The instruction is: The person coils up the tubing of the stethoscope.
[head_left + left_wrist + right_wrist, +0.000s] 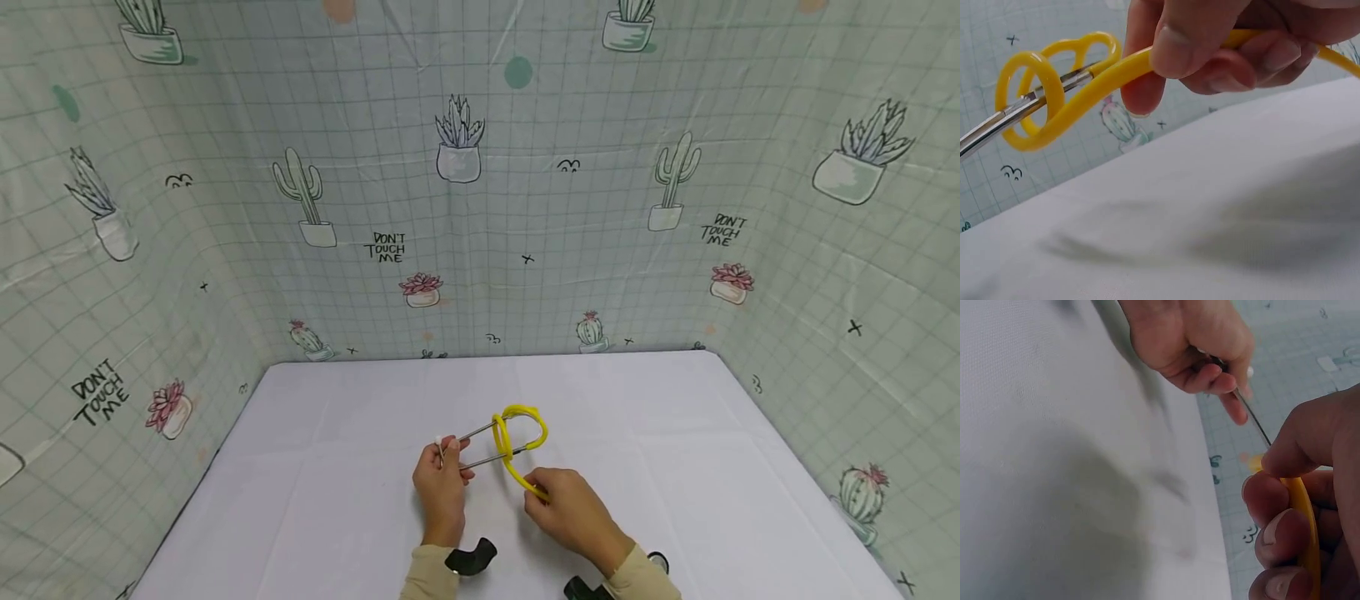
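Observation:
A stethoscope with yellow tubing (pixel 538 423) and two metal ear tubes (pixel 480 460) is held above the white table. My left hand (pixel 441 492) grips the ear-tube end, a white ear tip (pixel 438 440) showing by its fingers. My right hand (pixel 573 512) pinches the yellow tube between thumb and fingers, nearer me and to the right. In the left wrist view, the yellow tube (pixel 1100 80) loops around the metal tubes (pixel 1016 112) beside my right hand (pixel 1210 50). The right wrist view shows my left hand (pixel 1194 347) on a metal tube (pixel 1254 419).
The white table (pixel 337 433) lies under both hands. Patterned cloth (pixel 510 208) hangs behind it and along both sides. Black wrist devices (pixel 471 557) sit at both sleeves. A round, dark-rimmed disc (pixel 658 562) shows beside the right sleeve.

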`<state>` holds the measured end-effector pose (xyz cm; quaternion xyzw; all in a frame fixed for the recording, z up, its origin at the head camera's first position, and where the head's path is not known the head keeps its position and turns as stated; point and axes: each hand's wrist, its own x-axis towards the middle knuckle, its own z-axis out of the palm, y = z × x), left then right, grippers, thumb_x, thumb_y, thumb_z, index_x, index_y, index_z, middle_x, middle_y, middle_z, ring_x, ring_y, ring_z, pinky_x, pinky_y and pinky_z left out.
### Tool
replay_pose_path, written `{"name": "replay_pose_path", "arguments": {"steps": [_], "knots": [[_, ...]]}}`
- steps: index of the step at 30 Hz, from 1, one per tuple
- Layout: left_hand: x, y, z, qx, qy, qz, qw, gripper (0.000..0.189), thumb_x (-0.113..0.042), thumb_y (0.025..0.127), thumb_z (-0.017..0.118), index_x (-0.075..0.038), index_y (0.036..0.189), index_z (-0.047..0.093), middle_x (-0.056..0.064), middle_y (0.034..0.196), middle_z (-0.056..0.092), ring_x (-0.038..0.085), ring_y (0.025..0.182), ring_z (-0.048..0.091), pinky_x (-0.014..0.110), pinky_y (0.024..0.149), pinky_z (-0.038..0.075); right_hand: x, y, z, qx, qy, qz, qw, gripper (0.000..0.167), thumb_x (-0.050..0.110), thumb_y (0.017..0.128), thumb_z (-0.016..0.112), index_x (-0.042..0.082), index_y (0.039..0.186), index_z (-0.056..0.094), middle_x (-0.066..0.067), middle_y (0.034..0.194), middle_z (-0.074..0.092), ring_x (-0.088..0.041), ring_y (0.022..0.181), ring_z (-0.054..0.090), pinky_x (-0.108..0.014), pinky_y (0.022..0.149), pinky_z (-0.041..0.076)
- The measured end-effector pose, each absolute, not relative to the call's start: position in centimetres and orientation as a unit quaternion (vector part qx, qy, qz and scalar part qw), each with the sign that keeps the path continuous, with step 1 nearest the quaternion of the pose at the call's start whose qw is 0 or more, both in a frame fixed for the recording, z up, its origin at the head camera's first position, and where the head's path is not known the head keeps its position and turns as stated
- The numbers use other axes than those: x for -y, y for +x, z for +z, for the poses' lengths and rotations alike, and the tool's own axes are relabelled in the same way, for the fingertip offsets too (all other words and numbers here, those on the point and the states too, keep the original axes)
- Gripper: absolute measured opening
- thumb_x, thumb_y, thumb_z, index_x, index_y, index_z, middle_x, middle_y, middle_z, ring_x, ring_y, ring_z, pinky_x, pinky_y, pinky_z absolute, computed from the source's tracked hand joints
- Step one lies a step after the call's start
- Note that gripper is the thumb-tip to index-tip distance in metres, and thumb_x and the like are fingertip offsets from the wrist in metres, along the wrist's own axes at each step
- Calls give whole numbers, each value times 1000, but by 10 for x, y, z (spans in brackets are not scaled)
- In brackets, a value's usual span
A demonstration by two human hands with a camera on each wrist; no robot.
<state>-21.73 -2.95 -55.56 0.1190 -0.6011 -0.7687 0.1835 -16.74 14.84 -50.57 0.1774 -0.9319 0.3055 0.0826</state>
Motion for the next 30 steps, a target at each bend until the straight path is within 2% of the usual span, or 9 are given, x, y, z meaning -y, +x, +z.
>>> {"name": "replay_pose_path", "arguments": {"steps": [10, 15, 19, 22, 30], "knots": [[26, -215, -554, 642, 117, -738, 172, 13, -12, 101, 62, 0, 104, 65, 9, 100, 75, 18, 53, 57, 25, 51, 51, -152, -166, -497, 940, 187, 266, 103, 10, 7, 82, 69, 5, 90, 74, 12, 67, 57, -2, 57, 45, -21, 52, 42], [25, -218, -556, 654, 115, -727, 172, 10, -10, 100, 63, -1, 102, 65, 8, 98, 75, 18, 52, 57, 26, 50, 52, -159, -168, -489, 941, 179, 257, 126, 2, 11, 83, 73, 8, 83, 73, 12, 67, 58, 0, 56, 45, -20, 51, 43], [24, -217, -554, 653, 111, -729, 169, 9, -9, 99, 63, 0, 100, 65, 10, 97, 75, 18, 51, 57, 26, 50, 52, -163, -171, -484, 940, 178, 252, 146, 7, 14, 82, 79, 12, 81, 72, 12, 67, 59, 0, 56, 45, -20, 50, 42], [23, -217, -553, 650, 105, -734, 164, 9, -9, 100, 63, 0, 101, 65, 11, 97, 75, 18, 51, 57, 25, 50, 52, -166, -172, -482, 940, 176, 244, 161, 7, 15, 81, 79, 12, 83, 73, 11, 69, 60, -1, 58, 46, -20, 52, 43], [22, -216, -555, 659, 95, -729, 162, 9, -10, 99, 63, -1, 99, 64, 10, 95, 75, 17, 51, 57, 25, 50, 52, -172, -170, -473, 935, 196, 244, 166, 14, 5, 79, 73, 11, 92, 75, 9, 79, 63, -2, 63, 47, -20, 57, 44]]}}
